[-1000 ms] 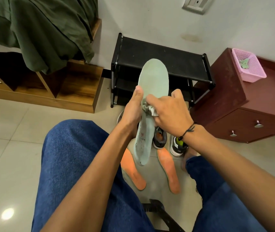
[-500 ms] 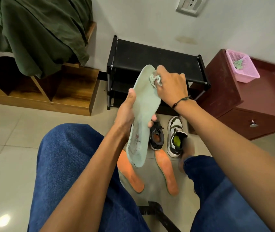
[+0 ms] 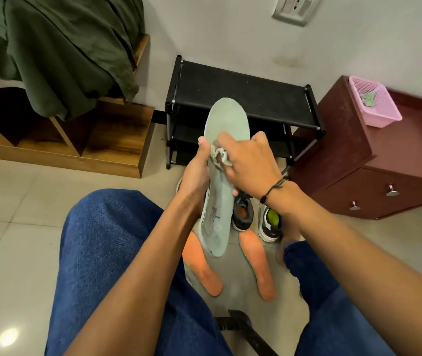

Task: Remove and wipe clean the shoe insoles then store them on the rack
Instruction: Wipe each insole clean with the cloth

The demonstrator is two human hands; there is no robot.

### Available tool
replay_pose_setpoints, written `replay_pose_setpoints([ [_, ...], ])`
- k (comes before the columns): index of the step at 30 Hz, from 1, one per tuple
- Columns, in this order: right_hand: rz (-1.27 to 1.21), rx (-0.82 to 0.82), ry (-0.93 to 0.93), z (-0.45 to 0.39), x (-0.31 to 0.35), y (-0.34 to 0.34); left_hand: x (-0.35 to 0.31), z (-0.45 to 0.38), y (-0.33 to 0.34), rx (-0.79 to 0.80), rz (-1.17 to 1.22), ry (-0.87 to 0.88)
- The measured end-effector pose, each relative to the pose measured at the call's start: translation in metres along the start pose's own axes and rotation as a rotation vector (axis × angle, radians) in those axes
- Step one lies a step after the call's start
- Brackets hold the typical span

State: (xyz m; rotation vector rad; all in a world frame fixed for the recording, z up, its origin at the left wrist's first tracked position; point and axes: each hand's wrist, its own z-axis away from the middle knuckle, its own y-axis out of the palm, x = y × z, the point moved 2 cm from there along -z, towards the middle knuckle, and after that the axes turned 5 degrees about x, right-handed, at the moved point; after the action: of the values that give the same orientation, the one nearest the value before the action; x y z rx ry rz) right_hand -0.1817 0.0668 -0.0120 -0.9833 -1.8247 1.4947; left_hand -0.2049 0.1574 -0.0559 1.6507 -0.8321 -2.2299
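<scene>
My left hand [image 3: 196, 173] grips a pale green insole [image 3: 226, 119] by its middle and holds it upright in front of me, toe end up. My right hand [image 3: 249, 163] presses a crumpled whitish cloth [image 3: 219, 156] against the insole's middle. Two orange insoles [image 3: 199, 263] [image 3: 258, 263] lie flat on the floor between my knees. Behind them stand a dark shoe [image 3: 242, 214] and a white shoe with a yellow-green inside [image 3: 270, 222]. The black two-tier rack [image 3: 240, 96] stands against the wall just beyond.
A dark red cabinet [image 3: 374, 160] with a pink basket [image 3: 374, 104] on top stands right of the rack. A wooden cubby unit [image 3: 97, 140] under a green cloth [image 3: 58, 47] is at the left. My blue-jeaned knees frame the tiled floor; a black object [image 3: 240, 327] lies between them.
My right hand with the cloth went up to the insole's toe end, then came back down to its middle. My left hand kept its hold on the insole.
</scene>
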Motion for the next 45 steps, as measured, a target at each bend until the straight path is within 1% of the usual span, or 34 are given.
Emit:
replay_pose_setpoints([
  [2,0.034,-0.107,0.057,-0.005,-0.008,-0.001,-0.001,0.002,0.002,0.031,0.051,-0.031],
  [3,0.052,-0.12,0.093,-0.011,-0.015,-0.003,0.0,0.003,0.002,0.086,0.084,-0.05],
  [4,0.083,-0.103,0.138,-0.018,-0.021,-0.005,0.0,0.004,0.002,0.138,0.117,-0.073],
  [5,0.116,-0.033,0.192,-0.024,-0.027,-0.008,0.001,0.004,0.001,0.163,0.141,-0.092],
  [6,0.11,0.018,0.244,-0.028,-0.034,-0.008,0.001,0.004,0.0,0.178,0.161,-0.103],
  [7,0.082,0.031,0.286,-0.032,-0.04,-0.009,0.003,0.002,-0.002,0.189,0.169,-0.11],
  [10,-0.033,0.021,0.413,-0.041,-0.052,-0.009,0.001,0.002,0.0,0.188,0.198,-0.12],
  [14,-0.126,-0.049,0.494,-0.044,-0.059,-0.014,0.002,0.0,0.001,0.183,0.255,-0.104],
  [16,-0.19,-0.117,0.443,-0.041,-0.054,-0.016,0.002,-0.002,0.0,0.178,0.277,-0.096],
  [18,-0.241,-0.143,0.331,-0.039,-0.044,-0.016,0.003,-0.002,-0.003,0.171,0.28,-0.081],
  [21,-0.11,-0.12,0.215,-0.04,-0.029,-0.01,0.002,-0.001,-0.002,0.176,0.254,-0.084],
  [23,-0.091,-0.115,0.202,-0.04,-0.019,-0.003,0.001,0.001,-0.001,0.169,0.24,-0.107],
  [26,-0.222,-0.112,0.202,-0.035,-0.006,0.007,-0.002,0.006,0.001,0.115,0.289,-0.151],
  [29,-0.342,-0.1,0.161,-0.029,-0.002,0.006,0.0,0.007,0.001,0.057,0.291,-0.167],
  [31,-0.415,-0.054,0.151,-0.023,-0.002,0.005,0.002,0.006,0.003,0.044,0.292,-0.183],
  [34,-0.553,0.03,0.197,-0.011,0.0,0.002,0.006,0.004,0.003,0.029,0.274,-0.192],
  [36,-0.621,0.06,0.194,0.0,0.004,0.0,0.007,0.003,0.002,0.019,0.294,-0.206],
  [39,-0.653,0.113,0.097,0.02,0.011,0.0,0.005,0.004,0.002,0.003,0.326,-0.189],
  [42,-0.604,0.13,-0.02,0.037,0.016,0.002,0.002,0.004,0.007,0.03,0.3,-0.173],
  [45,-0.638,0.149,0.021,0.036,0.005,-0.01,0.003,0.003,0.012,0.015,0.329,-0.162],
])
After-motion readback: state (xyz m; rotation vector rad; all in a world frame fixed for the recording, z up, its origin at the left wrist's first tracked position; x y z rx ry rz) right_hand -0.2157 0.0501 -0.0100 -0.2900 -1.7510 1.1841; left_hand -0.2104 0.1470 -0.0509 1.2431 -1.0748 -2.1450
